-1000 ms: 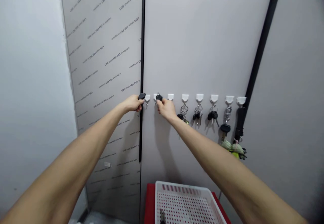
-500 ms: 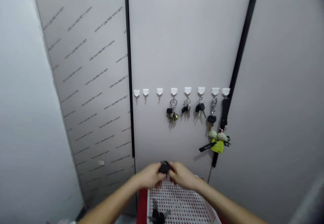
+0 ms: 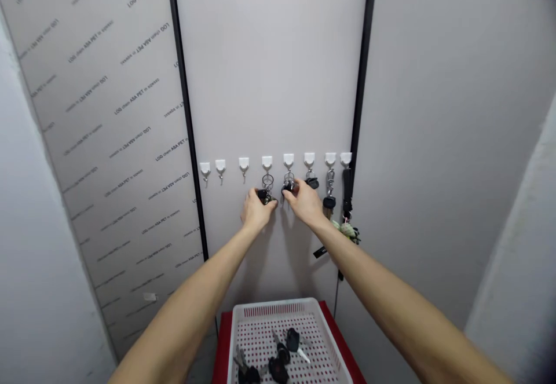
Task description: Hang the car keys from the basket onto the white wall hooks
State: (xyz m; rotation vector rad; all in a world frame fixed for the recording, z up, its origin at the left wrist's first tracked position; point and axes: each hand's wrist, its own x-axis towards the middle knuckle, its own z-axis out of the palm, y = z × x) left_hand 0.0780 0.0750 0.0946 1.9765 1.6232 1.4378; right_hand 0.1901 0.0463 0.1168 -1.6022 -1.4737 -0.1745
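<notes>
My left hand point(image 3: 256, 210) is closed around a bunch of keys point(image 3: 262, 193) with a black piece and metal parts, hanging by its ring from a white hook point(image 3: 267, 163). Beside it, my right hand point(image 3: 306, 202) pinches a second bunch of black-headed keys point(image 3: 287, 186) on the neighbouring hook point(image 3: 289, 160). Both rings are still on their hooks. My fingers hide part of each bunch. Just right of my right hand hangs another ring of black-headed keys point(image 3: 311, 182), its lower part covered by the hand.
Further right hang a clip with a black key point(image 3: 329, 202) and a black strap point(image 3: 347, 186) with trinkets. At left are bare white hooks point(image 3: 220, 167). Below, a white perforated basket point(image 3: 283, 304) with several black-headed keys point(image 3: 278, 369) stands on a red surface point(image 3: 220, 349).
Both hands have risen from above the basket to the hanging keys. The black key piece they held is gone from them, and more keys show in the basket. The view has shifted.
</notes>
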